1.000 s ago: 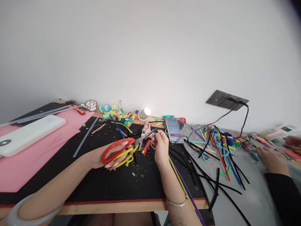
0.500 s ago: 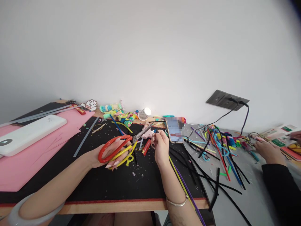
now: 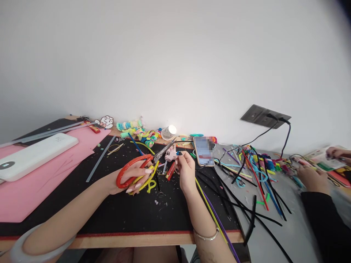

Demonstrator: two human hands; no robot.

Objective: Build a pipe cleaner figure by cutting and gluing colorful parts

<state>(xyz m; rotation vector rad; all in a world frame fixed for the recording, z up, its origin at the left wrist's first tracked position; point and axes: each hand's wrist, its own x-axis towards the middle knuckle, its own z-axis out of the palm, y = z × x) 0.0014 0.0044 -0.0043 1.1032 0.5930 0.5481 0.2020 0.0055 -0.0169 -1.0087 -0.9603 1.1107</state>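
My left hand (image 3: pixel 128 179) is closed around the red handles of a pair of scissors (image 3: pixel 137 168) and also holds yellow pipe cleaners (image 3: pixel 148 179). The scissor blades point up and right toward my right hand (image 3: pixel 185 171). That hand pinches a small dark blue piece (image 3: pixel 179 153) between its fingertips, just right of the blade tips. A pink glue gun (image 3: pixel 170 155) and a red lighter (image 3: pixel 170 171) lie on the black mat (image 3: pixel 109 212) between my hands.
A phone (image 3: pixel 203 151) leans behind my right hand. Loose pipe cleaners (image 3: pixel 246 179) are scattered to the right. Another person's hands (image 3: pixel 312 179) work at the far right. A white power bank (image 3: pixel 33 155) lies on pink paper (image 3: pixel 24 190) at the left.
The scissors have swung up and their blades have closed near the small blue piece. My right hand rose slightly. The other person's far hand moved up and right.
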